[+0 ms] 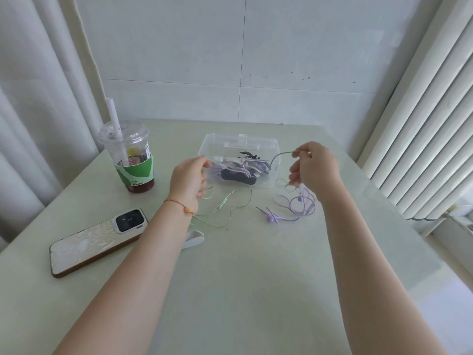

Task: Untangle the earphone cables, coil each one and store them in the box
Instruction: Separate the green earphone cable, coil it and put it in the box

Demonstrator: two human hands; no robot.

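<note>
A clear plastic box [271,147] stands open at the middle of the table, with dark and purple items inside. A purple earphone cable [294,204] lies in loose loops to its right front. A pale green earphone cable [231,201] sprawls in front of the box. My left hand [189,179] is raised at the box's left end and pinches a thin pale cable. My right hand [313,167] is raised at the box's right end and pinches a cable strand that arcs down toward the box; purple strands hang below its fingers.
A plastic cup [133,160] with a straw and red drink stands at the left. A phone [96,242] lies face down near the left front. A small white object [194,239] lies under my left forearm. Curtains hang left and right; a wall is behind the table.
</note>
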